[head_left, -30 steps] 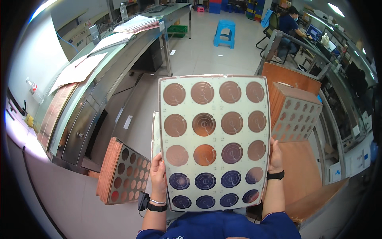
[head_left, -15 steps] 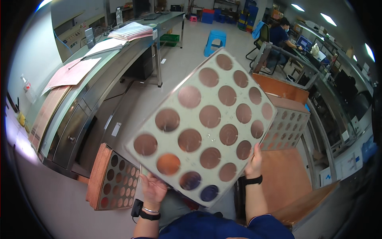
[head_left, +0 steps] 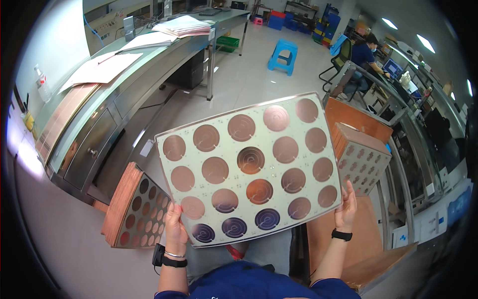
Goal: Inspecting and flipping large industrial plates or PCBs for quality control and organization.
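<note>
You've got the panel [head_left: 249,167] up in front of you, held flat-on to the camera and tilted so its right end rides higher than its left. It's a pale, thin rectangular sheet carrying twenty round copper discs in rows, each one a spiral of fine rings. Most read coppery brown; the ones along the bottom edge catch the light and go bluish-purple. Small white specks sit between the discs.

Your left hand [head_left: 175,219] is closed on the lower left corner, fingers wrapped over the edge, a dark watch and a thin bracelet on that wrist. Your right hand [head_left: 346,205] clamps the lower right corner, fingertips lying up along the side edge, a black band on the wrist.

Below and left of the panel, a stack [head_left: 134,207] of similar panels leans, copper edges showing down its side, the top face full of the same round discs. To the right, just behind the panel's upper corner, a second stack [head_left: 362,157] sits on a brown board [head_left: 358,119], again disc-patterned on its face.

On your left runs a long steel bench [head_left: 124,79] with drawers, papers [head_left: 102,67] spread on top and a clear bottle [head_left: 43,84] near the wall. Farther off a blue stool [head_left: 282,54] stands on the floor, and a seated person [head_left: 366,52] works at a desk.
</note>
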